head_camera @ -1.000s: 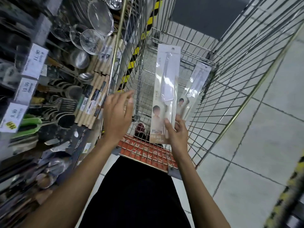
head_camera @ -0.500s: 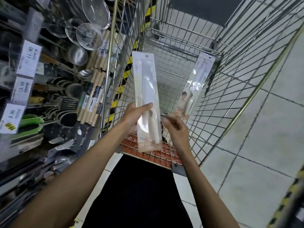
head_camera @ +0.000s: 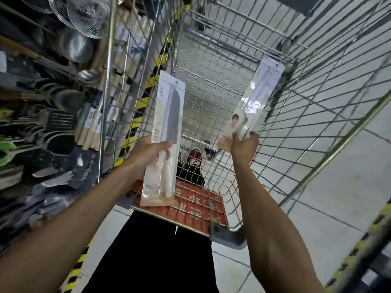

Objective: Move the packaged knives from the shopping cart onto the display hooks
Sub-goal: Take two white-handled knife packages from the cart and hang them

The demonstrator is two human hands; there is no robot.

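My left hand (head_camera: 150,152) grips a packaged knife (head_camera: 167,115) upright above the near end of the wire shopping cart (head_camera: 317,115); its white card shows a dark blade and a pale handle. My right hand (head_camera: 244,145) grips the lower end of a second packaged knife (head_camera: 259,96), which leans against the cart's right side. The display hooks (head_camera: 53,127) with hanging kitchen tools fill the shelf wall at the left, beyond the cart's left side.
Wire strainers (head_camera: 84,15) and metal ladles hang at the top left, wooden-handled tools (head_camera: 93,127) beside the cart. Knives in dark packs (head_camera: 63,176) hang lower left. Yellow-black floor tape (head_camera: 148,89) runs under the cart. Grey floor tiles (head_camera: 338,187) lie to the right.
The first knife passed from my right hand to my left hand. My right hand then reached right and took hold of the second packaged knife in the cart.
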